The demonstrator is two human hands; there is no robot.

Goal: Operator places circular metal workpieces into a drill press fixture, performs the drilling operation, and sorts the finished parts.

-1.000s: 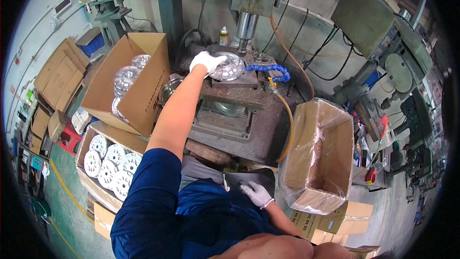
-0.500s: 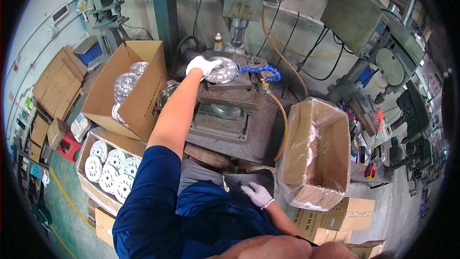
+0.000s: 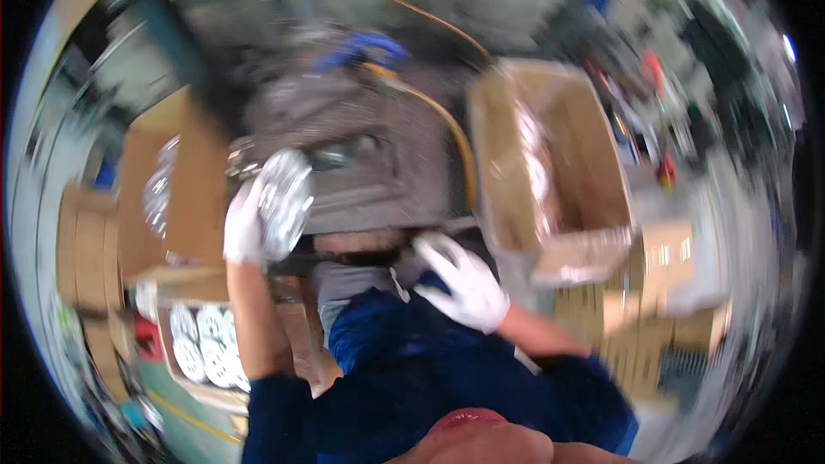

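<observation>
A shiny round metal disc (image 3: pixel 289 204), tilted nearly on edge, is gripped at its left rim by my gloved left hand (image 3: pixel 244 225). It is held over the left front of the machine's work table (image 3: pixel 421 180). My gloved right hand (image 3: pixel 464 288) hovers in front of my lap, fingers spread and nothing in them. Motion blur smears the fixture on the table, and the disc's fine detail cannot be made out.
On the left stands a tall carton (image 3: pixel 196 189) with shiny discs; below it, an open carton holds several white-looking discs (image 3: pixel 204 351). A plastic-lined carton (image 3: pixel 589 163) stands right of the table. A blue segmented hose (image 3: pixel 365 49) and an orange hose (image 3: pixel 467 150) cross the work area.
My left hand has brought the disc off the fixture, back toward me and to the left, tilting it up. My right hand has risen from my lap and spread its fingers. The view has shifted.
</observation>
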